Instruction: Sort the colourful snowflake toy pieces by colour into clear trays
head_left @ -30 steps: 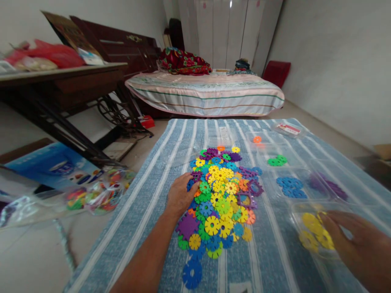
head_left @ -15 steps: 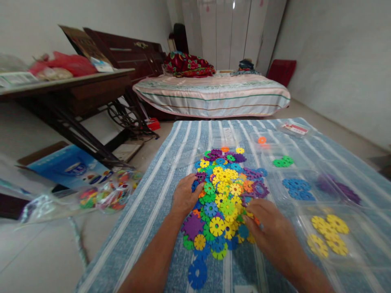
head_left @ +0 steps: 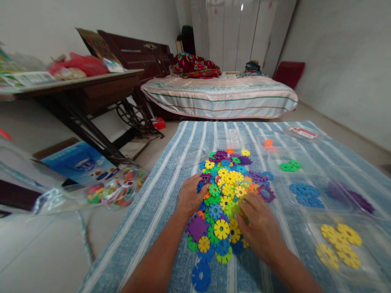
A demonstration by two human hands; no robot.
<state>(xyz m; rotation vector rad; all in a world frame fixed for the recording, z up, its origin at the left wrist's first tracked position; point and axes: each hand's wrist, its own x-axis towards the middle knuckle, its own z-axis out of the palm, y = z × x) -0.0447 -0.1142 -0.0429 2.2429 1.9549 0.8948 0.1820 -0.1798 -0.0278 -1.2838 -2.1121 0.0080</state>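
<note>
A mound of flat, notched plastic discs [head_left: 221, 229] in yellow, green, blue, orange and purple lies on a striped cloth. My left hand [head_left: 192, 196] rests at the mound's left edge, thumb and fingers apart beside purple and blue pieces [head_left: 205, 178]. On the right side, my right hand [head_left: 259, 221] reaches into the mound with bent fingers. Its thumb and fingertips are apart near a yellow-green disc [head_left: 231, 209], and the fingers partly hide the pieces under them. A large purple piece [head_left: 197, 228] lies at the near left, a blue disc [head_left: 201, 276] closest to me.
Clear boxes on the right hold yellow discs [head_left: 340, 242], blue discs [head_left: 306, 195], purple pieces [head_left: 356, 197], green discs [head_left: 290, 165] and an orange disc [head_left: 268, 143]. Beyond the table stands a bed [head_left: 220, 95]; a sewing-machine table [head_left: 91, 81] is at the left.
My right hand has moved inward from the mound's right edge, over the yellow and green discs. My left hand stays at the left edge. The view has shifted slightly.
</note>
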